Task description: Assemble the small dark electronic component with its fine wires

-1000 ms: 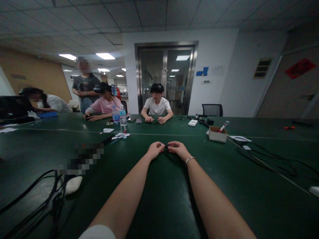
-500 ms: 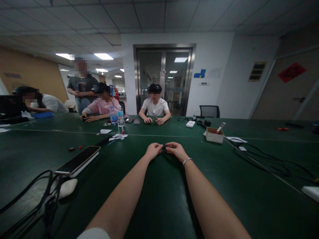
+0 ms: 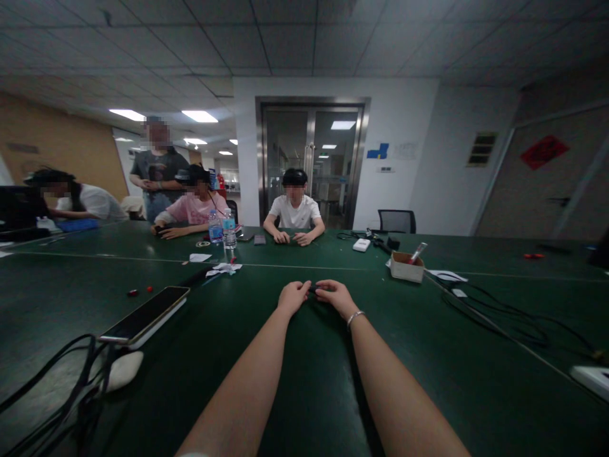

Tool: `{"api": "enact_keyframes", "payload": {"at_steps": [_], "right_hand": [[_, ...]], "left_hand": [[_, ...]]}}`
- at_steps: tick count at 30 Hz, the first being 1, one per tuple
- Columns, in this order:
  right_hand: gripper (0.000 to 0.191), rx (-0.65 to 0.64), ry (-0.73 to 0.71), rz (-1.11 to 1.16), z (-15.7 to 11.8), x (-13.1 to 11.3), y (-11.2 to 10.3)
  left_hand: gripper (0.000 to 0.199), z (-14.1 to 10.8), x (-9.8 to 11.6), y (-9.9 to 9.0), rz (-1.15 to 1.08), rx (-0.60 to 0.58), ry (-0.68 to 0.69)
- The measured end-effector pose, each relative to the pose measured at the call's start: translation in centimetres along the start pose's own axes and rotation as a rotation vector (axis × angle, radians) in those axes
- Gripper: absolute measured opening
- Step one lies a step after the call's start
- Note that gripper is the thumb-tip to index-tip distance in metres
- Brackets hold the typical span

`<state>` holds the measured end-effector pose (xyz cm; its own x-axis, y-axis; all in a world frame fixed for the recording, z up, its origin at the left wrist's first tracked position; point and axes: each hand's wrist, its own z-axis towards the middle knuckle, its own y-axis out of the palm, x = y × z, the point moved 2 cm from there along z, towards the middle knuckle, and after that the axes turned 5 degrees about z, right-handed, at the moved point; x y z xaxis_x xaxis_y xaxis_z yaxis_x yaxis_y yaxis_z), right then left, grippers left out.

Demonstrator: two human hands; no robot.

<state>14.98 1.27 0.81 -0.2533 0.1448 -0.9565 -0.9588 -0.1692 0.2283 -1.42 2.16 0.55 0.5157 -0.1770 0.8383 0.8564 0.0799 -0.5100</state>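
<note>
Both of my arms reach forward over the green table (image 3: 314, 374), and my hands meet near its middle. A small dark object (image 3: 313, 288) sits between my fingertips; it is too small and too hidden to name. My left hand (image 3: 292, 298) pinches it from the left, thumb and fingers closed. From the right, my right hand (image 3: 336, 298) grips it with curled fingers. A silver bracelet (image 3: 356, 318) circles my right wrist.
A phone (image 3: 146, 315) on a white block, black cables (image 3: 88, 374) and a white mouse-like object (image 3: 122, 371) lie left. Right stands a small box (image 3: 406, 269) holding a tube. Water bottles (image 3: 229, 231) stand ahead. A person (image 3: 294, 209) sits opposite; others are at left.
The view has tilted up slightly, so the scene sits lower. My hands stay together at the small dark object, with the fingers shifting a little.
</note>
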Motion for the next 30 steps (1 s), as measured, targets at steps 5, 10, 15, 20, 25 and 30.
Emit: {"api": "enact_keyframes", "payload": {"at_steps": [5,10,15,20,25,30], "right_hand": [[0.025,-0.002,0.026,-0.010,-0.1,-0.1,0.2],[0.017,0.006,0.050,-0.025,0.0,-0.1,0.2],[0.013,0.012,0.060,-0.021,0.1,0.0,0.1],[0.012,0.002,0.049,-0.010,0.1,0.1,-0.1],[0.010,0.011,0.056,-0.041,0.4,0.3,-0.3],[0.008,0.010,0.050,-0.058,0.9,0.7,-0.6]], "left_hand": [[0.035,-0.4,-0.6,0.0,-0.062,-0.054,0.090],[0.030,-0.4,-0.5,0.1,-0.222,-0.093,0.155],[0.027,-0.6,-0.2,0.0,-0.258,-0.070,0.133],[0.030,-0.8,-0.1,-0.1,-0.286,-0.053,0.147],[0.029,-0.7,-0.1,-0.1,-0.293,-0.056,0.161],[0.027,-0.7,0.0,-0.1,-0.301,-0.073,0.170]]}}
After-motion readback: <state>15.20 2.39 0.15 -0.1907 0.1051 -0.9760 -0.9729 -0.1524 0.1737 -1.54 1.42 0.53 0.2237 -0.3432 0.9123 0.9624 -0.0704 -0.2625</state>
